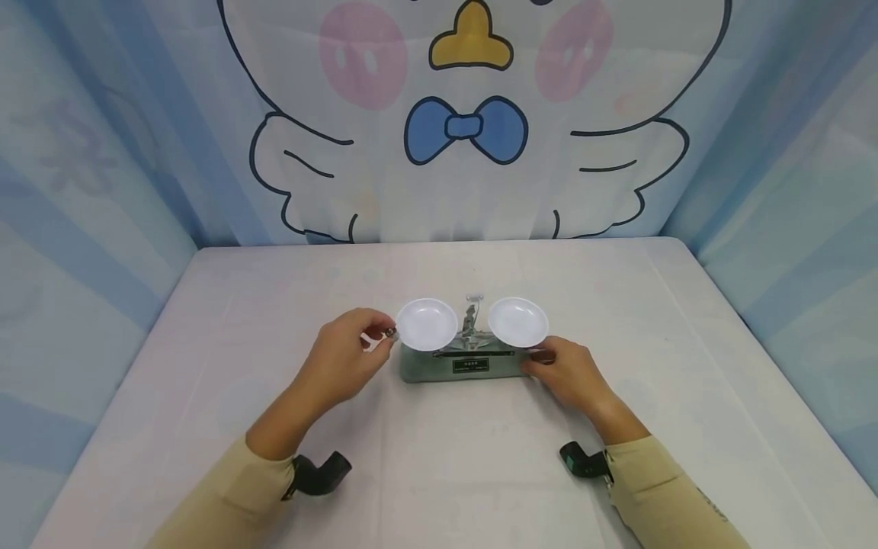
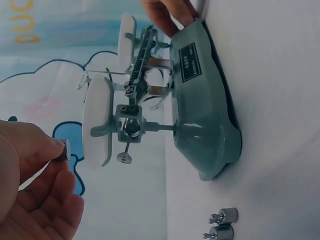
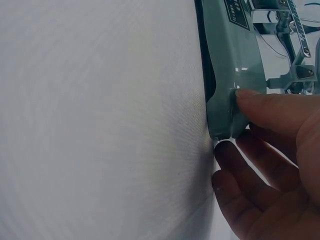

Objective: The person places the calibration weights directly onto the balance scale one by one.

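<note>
A green-based balance scale (image 1: 428, 370) with two white pans stands on the table. My left hand (image 1: 346, 354) pinches a small shiny metal weight (image 2: 65, 150) between thumb and fingertips, right beside the rim of the left pan (image 1: 427, 325). At the base's other end, my right hand (image 1: 565, 374) grips the corner, below the right pan (image 1: 518, 322). In the right wrist view the thumb (image 3: 270, 107) presses the front of the base and the other fingers curl round its end. Both pans look bare from above.
Two knobbed metal weights (image 2: 227, 215) stand on the table near the scale's left end in the left wrist view. A white cloth (image 1: 473, 473) covers the table. Behind it hangs a curtain (image 1: 466, 198) with a cartoon print, and blue curtains (image 1: 89, 229) flank both sides.
</note>
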`<state>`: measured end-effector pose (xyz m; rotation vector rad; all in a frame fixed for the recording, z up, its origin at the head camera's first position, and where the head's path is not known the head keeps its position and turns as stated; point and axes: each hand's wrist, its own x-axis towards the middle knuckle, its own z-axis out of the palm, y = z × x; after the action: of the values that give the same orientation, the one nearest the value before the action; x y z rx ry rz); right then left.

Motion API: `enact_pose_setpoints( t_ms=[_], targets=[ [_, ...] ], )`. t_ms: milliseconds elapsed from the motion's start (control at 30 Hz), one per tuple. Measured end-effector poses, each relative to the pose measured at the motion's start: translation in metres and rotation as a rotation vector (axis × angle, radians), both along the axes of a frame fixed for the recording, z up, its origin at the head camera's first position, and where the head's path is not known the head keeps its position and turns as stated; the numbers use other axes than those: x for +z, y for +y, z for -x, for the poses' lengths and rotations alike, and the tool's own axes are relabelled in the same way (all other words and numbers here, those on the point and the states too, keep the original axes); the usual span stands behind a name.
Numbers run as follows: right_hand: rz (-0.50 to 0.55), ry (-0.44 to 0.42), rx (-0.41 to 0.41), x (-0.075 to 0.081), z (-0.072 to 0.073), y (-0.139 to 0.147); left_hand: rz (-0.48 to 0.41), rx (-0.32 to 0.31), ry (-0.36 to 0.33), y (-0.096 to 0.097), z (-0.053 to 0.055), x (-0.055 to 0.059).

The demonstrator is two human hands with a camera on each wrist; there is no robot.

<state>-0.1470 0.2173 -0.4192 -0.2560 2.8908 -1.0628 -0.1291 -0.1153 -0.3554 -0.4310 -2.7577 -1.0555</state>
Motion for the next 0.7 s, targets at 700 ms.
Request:
enact_pose_setpoints(
  t_ms=[700],
  targets=[
    [-0.007,0.009,0.0,-0.001,-0.001,0.0,0.126,-0.07,-0.062,0.028,0.036,0.018]
  ],
)
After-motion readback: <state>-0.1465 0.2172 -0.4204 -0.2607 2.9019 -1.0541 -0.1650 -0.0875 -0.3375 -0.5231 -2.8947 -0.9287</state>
